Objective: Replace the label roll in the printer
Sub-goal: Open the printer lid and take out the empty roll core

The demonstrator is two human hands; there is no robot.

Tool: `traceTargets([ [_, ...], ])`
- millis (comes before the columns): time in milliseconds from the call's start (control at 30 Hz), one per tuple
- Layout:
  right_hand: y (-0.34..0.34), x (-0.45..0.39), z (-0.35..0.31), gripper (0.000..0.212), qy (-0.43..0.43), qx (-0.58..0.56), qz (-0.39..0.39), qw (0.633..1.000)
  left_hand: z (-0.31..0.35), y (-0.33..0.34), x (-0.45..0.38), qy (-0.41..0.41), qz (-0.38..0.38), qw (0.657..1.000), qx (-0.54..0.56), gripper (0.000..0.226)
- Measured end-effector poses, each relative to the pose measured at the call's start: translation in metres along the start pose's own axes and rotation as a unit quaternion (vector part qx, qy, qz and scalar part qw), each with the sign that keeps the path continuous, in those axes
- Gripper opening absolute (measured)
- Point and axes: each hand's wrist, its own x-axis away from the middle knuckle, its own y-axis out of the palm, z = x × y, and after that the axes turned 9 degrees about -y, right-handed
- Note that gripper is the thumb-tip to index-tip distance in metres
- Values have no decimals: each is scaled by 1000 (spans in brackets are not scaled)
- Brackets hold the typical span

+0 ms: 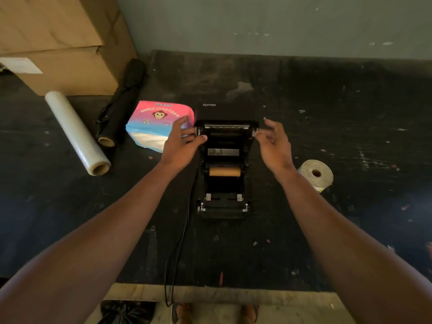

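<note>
Both hands [180, 146] flanking open printer [224, 169]

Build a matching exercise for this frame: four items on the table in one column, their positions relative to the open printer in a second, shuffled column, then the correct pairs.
Items:
1. label roll
2. tissue pack
3. cardboard core
4. clear wrap roll

Positions:
A. far left, lying below the cardboard boxes
B. inside the printer
C. right of the printer, on the table
D. just left of the printer's raised lid, behind the left hand

Pairs: 1-C, 2-D, 3-B, 4-A
</note>
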Motion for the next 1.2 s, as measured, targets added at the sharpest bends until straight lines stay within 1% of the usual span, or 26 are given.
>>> traceTargets([
  [167,-1,-13,12,47,-15,2,-3,1000,-3,0,-10,1,-6,1000,0,69],
  [267,-5,-5,32,45,-16,30,-23,999,-26,2,-2,5,19,1000,-4,57],
  [333,-4,7,51,45,-9,88,-71,994,-52,4,7,-7,23,997,-67,51],
  [400,2,19,69,49,-10,178,-155,972,-75,9,16,-6,-11,986,-165,52],
  [433,7,23,76,51,-15,214,-192,958,-84,12,17,3,-30,978,-205,53],
  [500,16,24,83,52,-26,262,-237,935,-93,19,16,37,-49,960,-271,54],
  [600,25,16,86,50,-42,298,-253,919,-93,27,5,89,-49,935,-340,50],
  [733,26,3,85,38,-65,304,-250,917,-84,27,-8,101,-73,924,-362,41],
  [767,24,0,83,37,-70,294,-253,919,-81,25,-11,100,-84,930,-345,40],
  [833,19,-5,77,34,-73,242,-250,935,-72,18,-13,68,-96,959,-258,36],
  [900,11,-8,66,29,-46,140,-241,959,-59,10,-12,20,-103,982,-157,31],
  [933,6,-7,58,27,-22,78,-235,969,-52,8,-8,1,-112,988,-108,28],
  [1033,-8,11,44,23,41,-92,-207,973,-41,6,14,-42,-129,991,-1,26],
  [1100,-17,36,47,21,74,-144,-185,969,-46,11,36,-72,-114,991,17,29],
  [1200,-25,84,65,20,136,-172,-155,963,-68,28,75,-101,-97,990,-12,28],
])
